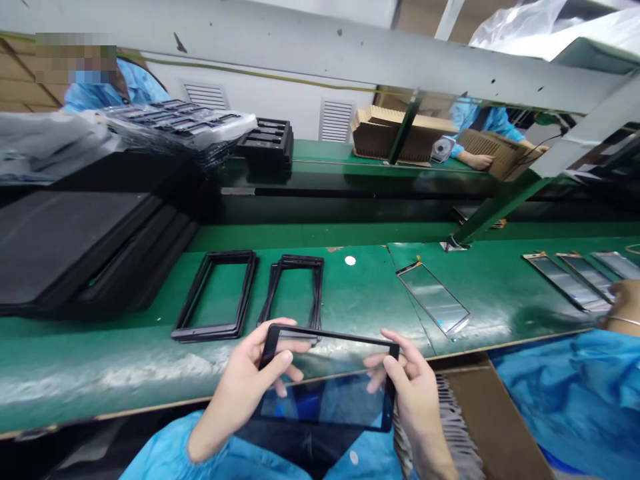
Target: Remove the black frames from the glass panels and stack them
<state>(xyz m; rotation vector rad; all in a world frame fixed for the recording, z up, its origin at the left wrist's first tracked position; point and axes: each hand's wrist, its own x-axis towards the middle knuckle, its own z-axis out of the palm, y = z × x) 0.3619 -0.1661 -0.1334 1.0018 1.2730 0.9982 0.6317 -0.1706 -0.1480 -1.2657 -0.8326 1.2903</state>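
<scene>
Both my hands hold a black-framed glass panel (330, 380) flat over my lap at the bench's near edge. My left hand (250, 383) grips its left end with the thumb across the glass and fingers curled round the frame. My right hand (413, 393) grips the right end, fingers under the glass and thumb on the frame. On the green bench (125, 360) just beyond lie two stacks of empty black frames, the left stack (216, 295) and the right stack (296, 288). A single glass strip (434, 297) lies further right.
Black trays (75, 247) are piled at the left, bagged trays (180, 127) behind them. Several glass strips (575, 280) lie at the far right near a neighbour's hand (625, 307) and blue sleeve. A cardboard box (480, 420) stands by my right knee. People in blue work across the belt.
</scene>
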